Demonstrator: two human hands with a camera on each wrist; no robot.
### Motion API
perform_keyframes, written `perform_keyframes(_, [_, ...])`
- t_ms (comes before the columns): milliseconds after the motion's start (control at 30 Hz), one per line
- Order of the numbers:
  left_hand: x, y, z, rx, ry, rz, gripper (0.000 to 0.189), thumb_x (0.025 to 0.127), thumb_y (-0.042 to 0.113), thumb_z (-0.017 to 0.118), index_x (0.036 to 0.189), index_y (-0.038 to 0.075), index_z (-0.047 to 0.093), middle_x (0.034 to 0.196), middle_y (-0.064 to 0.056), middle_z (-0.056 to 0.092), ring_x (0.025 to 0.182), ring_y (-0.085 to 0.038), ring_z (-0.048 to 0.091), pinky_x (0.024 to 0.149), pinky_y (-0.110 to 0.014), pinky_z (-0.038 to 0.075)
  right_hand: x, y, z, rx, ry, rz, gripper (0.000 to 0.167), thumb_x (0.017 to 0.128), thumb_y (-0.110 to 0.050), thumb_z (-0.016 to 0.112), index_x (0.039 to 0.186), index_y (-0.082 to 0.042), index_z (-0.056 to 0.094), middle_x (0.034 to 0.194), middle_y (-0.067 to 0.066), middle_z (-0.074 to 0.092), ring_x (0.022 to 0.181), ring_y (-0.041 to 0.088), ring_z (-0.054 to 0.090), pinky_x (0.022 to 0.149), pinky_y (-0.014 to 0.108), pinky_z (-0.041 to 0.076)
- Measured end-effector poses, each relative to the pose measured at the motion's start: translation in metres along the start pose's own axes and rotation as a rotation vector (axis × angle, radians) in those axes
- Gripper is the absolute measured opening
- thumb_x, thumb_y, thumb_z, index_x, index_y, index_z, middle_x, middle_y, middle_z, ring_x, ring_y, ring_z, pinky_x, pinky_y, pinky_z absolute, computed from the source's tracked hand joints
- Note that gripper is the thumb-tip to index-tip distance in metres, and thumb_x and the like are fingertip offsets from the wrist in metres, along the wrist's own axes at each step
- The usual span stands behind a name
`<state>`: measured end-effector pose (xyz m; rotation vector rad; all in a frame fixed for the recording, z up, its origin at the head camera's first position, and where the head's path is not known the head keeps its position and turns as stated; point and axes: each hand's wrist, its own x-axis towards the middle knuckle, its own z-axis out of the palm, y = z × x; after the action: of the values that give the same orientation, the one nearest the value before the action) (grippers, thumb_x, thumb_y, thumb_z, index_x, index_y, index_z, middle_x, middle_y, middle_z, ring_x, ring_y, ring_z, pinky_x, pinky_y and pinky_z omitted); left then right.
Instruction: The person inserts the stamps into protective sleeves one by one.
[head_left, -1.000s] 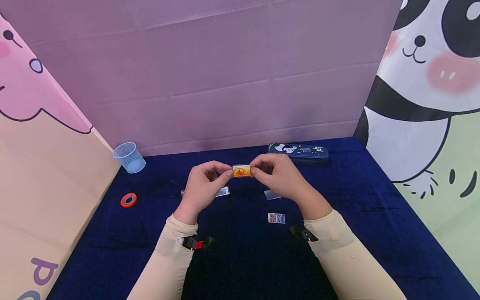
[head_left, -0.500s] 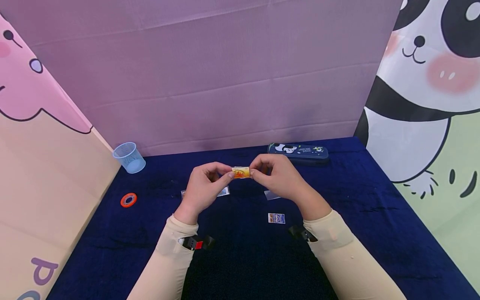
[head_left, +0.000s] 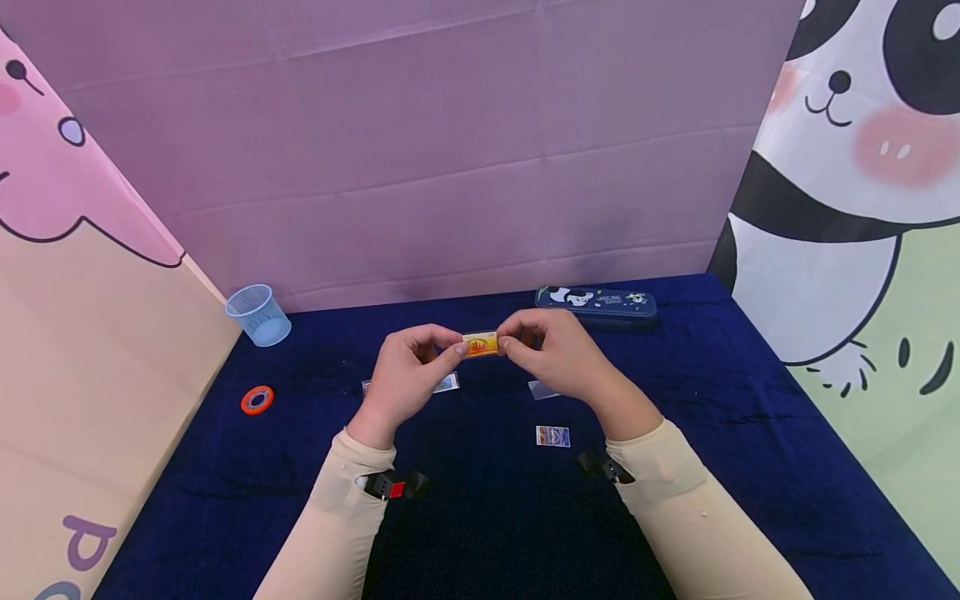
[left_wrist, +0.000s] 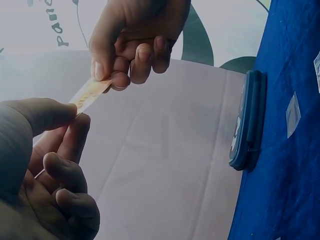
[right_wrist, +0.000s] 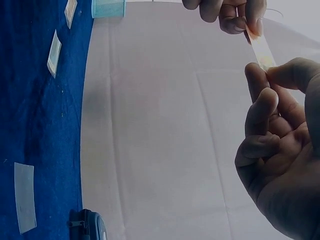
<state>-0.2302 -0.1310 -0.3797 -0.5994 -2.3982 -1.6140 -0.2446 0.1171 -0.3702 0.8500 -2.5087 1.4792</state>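
Observation:
Between my two hands, raised above the dark blue cloth, is a small yellow-orange printed card. My left hand pinches its left end with thumb and index finger. The right hand pinches the other end the same way. Seen in the left wrist view, the card is held taut and slanted between both sets of fingertips. In the right wrist view it looks thin and partly washed out by light. A clear strip lies under my right hand, and a small blue printed card lies nearer to me.
Partly behind my left hand lies a pale-edged card or sleeve. A red-orange ring like a tape roll sits at the left. The light blue mesh cup stands at the back left, and a dark blue panda pencil case at the back right.
The yellow card has shifted slightly left and tilted a little, along with small movements of both hands. The things on the cloth have not moved.

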Motion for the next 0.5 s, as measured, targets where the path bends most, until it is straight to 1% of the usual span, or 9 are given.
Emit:
perform_keyframes(233, [0.0000, 0.0012, 0.0007, -0.002, -0.011, 0.007, 0.010, 0.100, 0.020, 0.074, 0.104, 0.013, 0.081, 0.079, -0.003, 0.065, 0.058, -0.021, 0.045, 0.049, -0.027, 0.035, -0.0005, -0.0001, -0.0009, -0.013, 0.005, 0.000, 0.008, 0.101, -0.014, 0.069, 0.102, -0.014, 0.077, 0.086, 0.000, 0.066, 0.068, 0.022, 0.056, 0.057, 0.031, 0.047])
perform_keyframes(500, [-0.0002, -0.0008, 0.0018, -0.009, -0.018, 0.007, 0.010, 0.100, 0.020, 0.074, 0.104, 0.014, 0.080, 0.083, -0.001, 0.068, 0.058, -0.020, 0.045, 0.049, -0.027, 0.035, -0.0006, 0.0011, 0.0001, -0.010, 0.014, -0.027, 0.006, 0.098, -0.012, 0.072, 0.097, -0.016, 0.076, 0.084, 0.000, 0.065, 0.066, 0.021, 0.056, 0.056, 0.031, 0.047])
